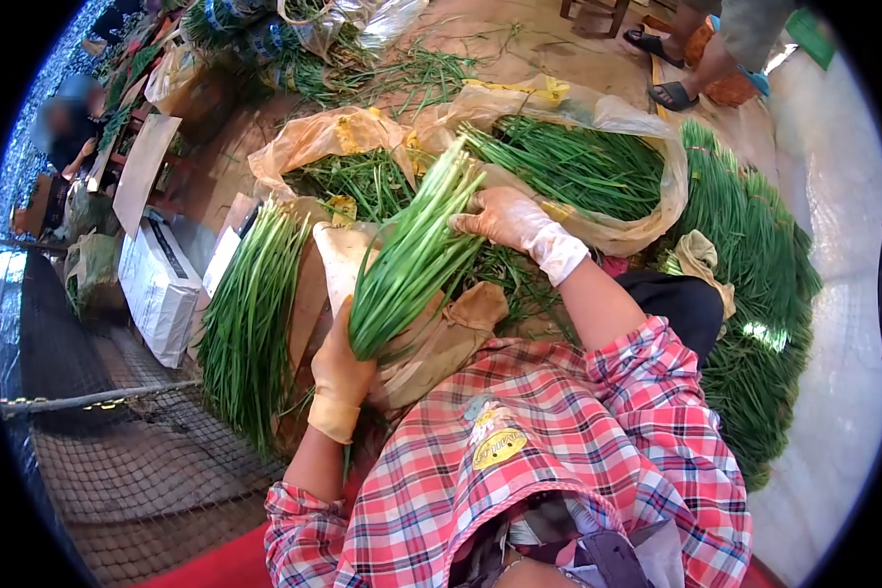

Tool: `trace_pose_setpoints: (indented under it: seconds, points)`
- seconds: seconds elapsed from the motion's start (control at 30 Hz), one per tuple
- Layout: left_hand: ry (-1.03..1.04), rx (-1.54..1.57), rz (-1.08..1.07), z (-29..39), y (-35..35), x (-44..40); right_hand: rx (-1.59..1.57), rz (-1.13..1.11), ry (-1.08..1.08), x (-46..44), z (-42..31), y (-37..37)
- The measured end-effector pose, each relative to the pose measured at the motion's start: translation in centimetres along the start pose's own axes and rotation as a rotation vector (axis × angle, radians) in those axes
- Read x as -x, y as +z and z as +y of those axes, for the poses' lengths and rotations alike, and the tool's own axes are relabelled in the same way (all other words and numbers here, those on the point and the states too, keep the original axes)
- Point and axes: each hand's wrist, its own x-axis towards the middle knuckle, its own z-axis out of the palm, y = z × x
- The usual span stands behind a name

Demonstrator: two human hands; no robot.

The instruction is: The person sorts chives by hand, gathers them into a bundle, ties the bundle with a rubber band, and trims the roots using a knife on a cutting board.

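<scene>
A thick bunch of garlic chives (pixel 416 250) lies slanted across my lap, its pale stem ends pointing up and away from me. My left hand (pixel 345 361), in an orange-tinted glove, is closed around the lower leafy end. At the upper right side of the bunch, my right hand (pixel 510 218), gloved too, has its fingers curled against the pale stems. Whether it pinches single stalks cannot be made out. Just left of my left hand, another pile of chives (pixel 255 318) rests with its stem ends up. Brown cloth (pixel 475 306) covers part of my lap.
Beyond my hands, an open plastic bag (pixel 671 186) holds chives, and a second bag (pixel 279 147) holds loose greens. Bundled chives (pixel 755 294) are stacked at right. A white box (pixel 157 289) and netting (pixel 147 480) are at left. One person's sandalled feet (pixel 671 95) stand at upper right.
</scene>
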Motion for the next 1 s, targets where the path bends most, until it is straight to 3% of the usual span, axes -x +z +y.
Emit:
trace_pose_setpoints:
  seconds: [0.1,0.2,0.33,0.37,0.4,0.5,0.53,0.57,0.6,0.67,0.73,0.8,0.87,0.9,0.93,1.0]
  points:
    - [0.002,-0.049,-0.014,0.1,0.1,0.2,-0.458,-0.097,0.117,-0.1,0.8,1.1]
    - [-0.015,-0.083,-0.065,0.4,0.0,0.0,-0.655,-0.104,0.128,-0.2,0.6,1.7]
    - [-0.007,-0.079,-0.080,-0.1,-0.2,-0.4,-0.558,-0.086,0.179,0.9,0.3,2.5]
    - [-0.005,-0.050,-0.097,-0.2,-0.3,-0.6,-0.669,-0.094,0.158,1.1,0.9,2.8]
    - [-0.001,-0.022,-0.114,-0.2,-0.5,-0.7,-0.792,-0.047,0.082,2.0,0.8,1.9]
    - [-0.059,0.023,-0.131,0.5,-0.9,-1.2,-1.666,0.264,-0.152,4.4,1.6,-2.9]
    - [-0.058,0.072,-0.119,0.4,-1.0,-1.1,-1.816,0.302,-0.345,5.3,2.6,-4.9]
    - [-0.054,0.084,-0.115,0.1,-0.9,-1.1,-1.794,0.122,-0.633,5.5,4.2,-7.5]
    - [-0.047,0.082,-0.116,0.3,-1.0,-1.2,-1.827,0.005,-0.686,5.4,5.6,-8.8]
    - [-0.115,0.123,-0.154,1.0,-1.2,-1.4,-0.369,0.211,0.003,2.5,7.7,-8.4]
    - [-0.029,0.131,-0.135,0.6,-0.9,-1.5,0.271,0.351,0.227,1.9,7.6,-7.5]
    - [-0.012,0.137,-0.134,1.1,-0.7,-1.4,-0.641,0.217,-0.028,2.6,4.8,-7.7]
    - [-0.001,0.178,-0.128,1.1,-0.5,-1.5,-0.530,0.107,-0.197,1.4,3.0,-5.8]
    - [0.036,0.147,-0.117,0.8,-0.3,-1.5,-0.378,-0.063,-0.139,-0.3,2.8,-4.8]
    - [0.036,0.143,-0.118,0.8,-0.4,-1.7,-0.178,0.041,-0.139,-0.8,2.8,-4.0]
    - [0.046,0.097,-0.133,0.8,-0.5,-1.7,-0.690,0.092,-0.034,-1.4,3.9,-3.6]
